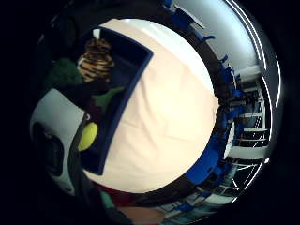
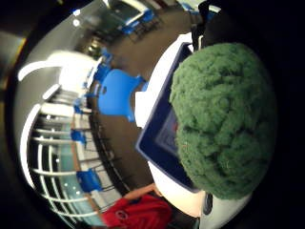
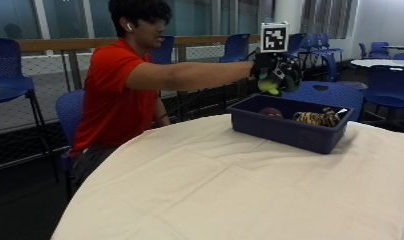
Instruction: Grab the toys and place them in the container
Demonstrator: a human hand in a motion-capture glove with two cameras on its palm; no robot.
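green toy (image 2: 224, 119) hides right hand's (image 3: 276, 72) fingers.

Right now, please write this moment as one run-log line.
gloved right hand: holds green knitted toy | position: above dark blue plastic container | inside: striped tiger toy

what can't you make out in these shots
- Gloved right hand, outside view: the green knitted toy it holds is mostly covered by the fingers, so its shape is unclear.
- Dark blue plastic container, outside view: its near wall hides the lower parts of the striped tiger toy and a dark red toy.
- Thumb side palm view: the green toy blocks most of the container's inside.
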